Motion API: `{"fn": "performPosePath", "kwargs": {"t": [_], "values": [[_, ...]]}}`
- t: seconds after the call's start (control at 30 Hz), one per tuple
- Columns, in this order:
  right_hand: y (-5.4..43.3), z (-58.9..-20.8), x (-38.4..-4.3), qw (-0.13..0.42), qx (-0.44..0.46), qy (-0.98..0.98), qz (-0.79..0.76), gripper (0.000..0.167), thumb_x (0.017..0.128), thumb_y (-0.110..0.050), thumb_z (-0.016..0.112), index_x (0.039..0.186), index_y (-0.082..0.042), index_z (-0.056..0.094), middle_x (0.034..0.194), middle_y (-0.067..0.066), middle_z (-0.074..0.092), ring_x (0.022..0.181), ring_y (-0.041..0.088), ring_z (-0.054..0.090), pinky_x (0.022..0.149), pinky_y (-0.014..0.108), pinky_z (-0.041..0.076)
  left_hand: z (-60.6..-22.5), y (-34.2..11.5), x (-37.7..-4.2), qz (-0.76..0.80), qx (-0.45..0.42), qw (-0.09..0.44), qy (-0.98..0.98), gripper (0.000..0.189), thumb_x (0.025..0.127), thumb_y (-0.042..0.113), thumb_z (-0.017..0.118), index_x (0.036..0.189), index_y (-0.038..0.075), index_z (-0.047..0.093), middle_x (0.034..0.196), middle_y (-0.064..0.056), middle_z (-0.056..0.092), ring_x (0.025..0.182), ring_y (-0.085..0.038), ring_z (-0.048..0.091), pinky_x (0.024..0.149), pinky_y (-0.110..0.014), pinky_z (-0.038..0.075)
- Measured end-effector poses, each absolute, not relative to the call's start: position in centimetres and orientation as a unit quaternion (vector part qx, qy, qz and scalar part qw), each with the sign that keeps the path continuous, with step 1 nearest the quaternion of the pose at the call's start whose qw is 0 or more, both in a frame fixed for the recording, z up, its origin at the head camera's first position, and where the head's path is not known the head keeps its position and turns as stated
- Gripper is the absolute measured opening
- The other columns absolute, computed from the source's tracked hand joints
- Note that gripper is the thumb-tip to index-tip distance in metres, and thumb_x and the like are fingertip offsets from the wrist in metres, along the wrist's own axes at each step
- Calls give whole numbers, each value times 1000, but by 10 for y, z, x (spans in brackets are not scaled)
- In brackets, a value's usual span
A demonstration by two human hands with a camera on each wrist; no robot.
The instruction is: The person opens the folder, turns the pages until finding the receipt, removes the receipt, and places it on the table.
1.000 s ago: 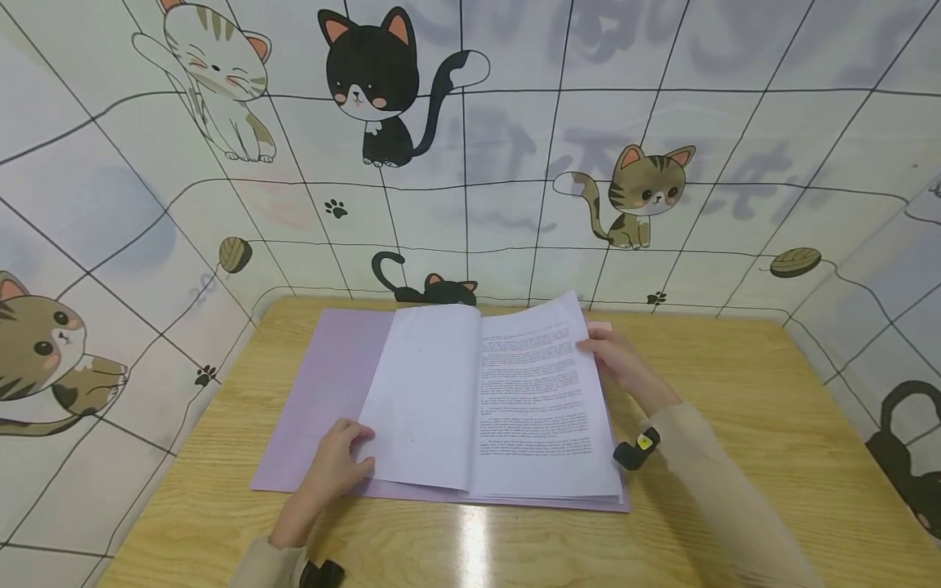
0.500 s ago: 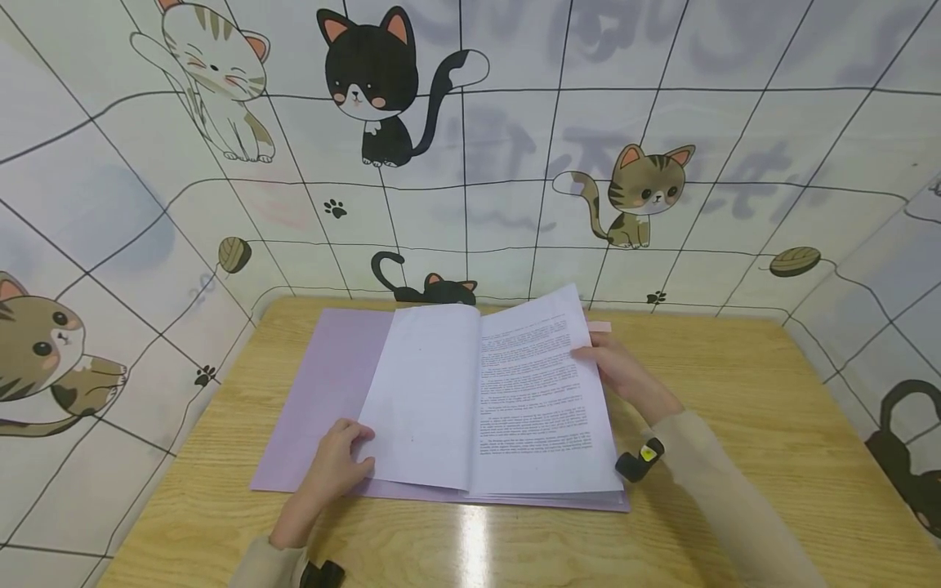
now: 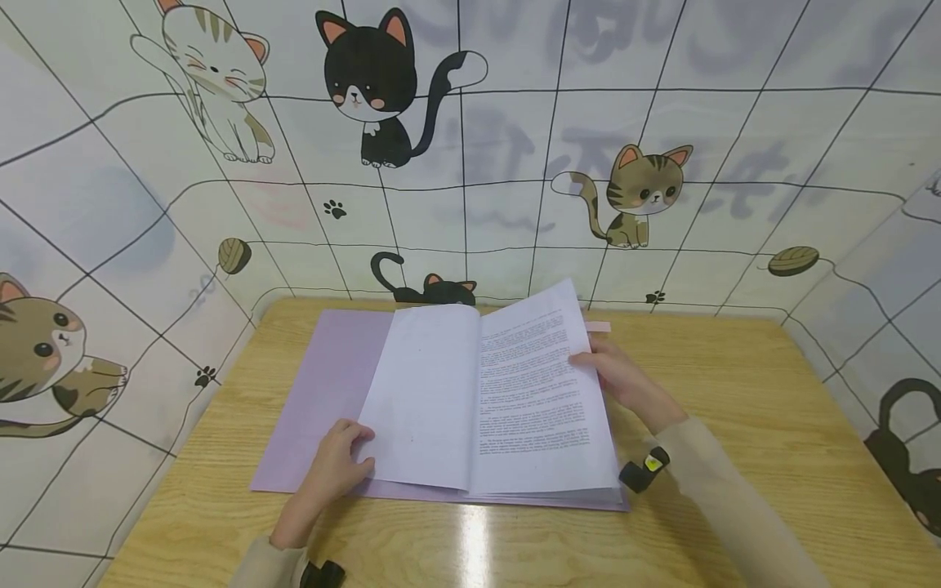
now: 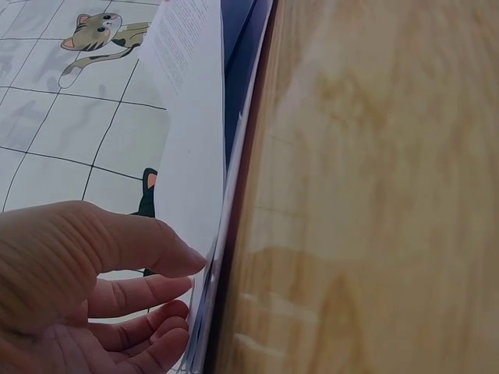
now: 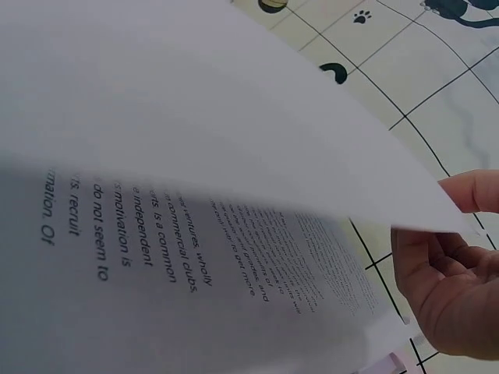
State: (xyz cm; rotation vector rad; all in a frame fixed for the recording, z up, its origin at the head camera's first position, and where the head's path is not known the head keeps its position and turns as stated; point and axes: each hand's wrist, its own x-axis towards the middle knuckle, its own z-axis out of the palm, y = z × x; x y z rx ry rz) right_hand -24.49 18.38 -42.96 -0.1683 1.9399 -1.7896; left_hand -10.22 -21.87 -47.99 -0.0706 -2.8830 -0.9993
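An open folder with a lilac cover (image 3: 334, 367) lies on the table, holding paper sheets. Its left side shows a blank white page (image 3: 430, 392); the right side shows a printed page (image 3: 529, 392). My right hand (image 3: 628, 380) pinches the printed page's right edge between thumb and fingers. That page bends upward at its upper corner, and in the right wrist view the lifted sheet (image 5: 234, 117) shows another printed page (image 5: 156, 312) beneath. My left hand (image 3: 334, 461) rests at the blank page's lower left edge, fingers loosely bent, thumb tip (image 4: 191, 261) right at the paper.
Under the folder is a wooden table (image 3: 735, 425). A pink tab (image 3: 599, 327) sticks out behind the right pages. Wall panels with cat drawings (image 3: 371, 82) stand behind the table and at both sides. Dark cameras (image 3: 643, 469) are worn on both wrists.
My right hand has slid slightly down along the printed page's edge, and the page's upper corner has risen higher. The left hand has stayed in place.
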Motion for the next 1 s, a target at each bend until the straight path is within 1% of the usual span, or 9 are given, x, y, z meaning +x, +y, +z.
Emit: {"fn": "performPosePath", "kwargs": {"t": [0.2,0.57,0.8,1.0], "values": [[184,-432,-241,248,-53,708,-660,50,94,-10,50,139,2,34,115,12,61,93,21,64,79,33,52,-480,-219,-102,-323,-22,41,-945,27,66,-7,72,92,-5,64,96,-15,55,92,-32,55,83,-47,47],[180,-429,-234,257,-57,695,-669,48,94,-10,50,137,6,36,115,14,62,95,23,64,81,35,51,-482,-220,-103,-325,-27,44,-944,27,66,-7,72,91,-5,64,95,-14,55,91,-31,55,83,-46,47],[175,-425,-230,267,-65,671,-688,49,93,-7,50,138,7,34,109,9,64,94,25,65,81,39,52,-481,-219,-103,-327,-30,47,-943,27,65,-8,72,91,-5,64,95,-14,55,91,-32,55,83,-47,47],[168,-419,-228,277,-71,666,-689,51,94,-10,49,139,5,31,107,7,64,93,23,64,79,37,52,-479,-218,-103,-321,-32,49,-945,27,66,-7,72,91,-6,64,95,-15,56,91,-31,56,82,-46,47]]}}
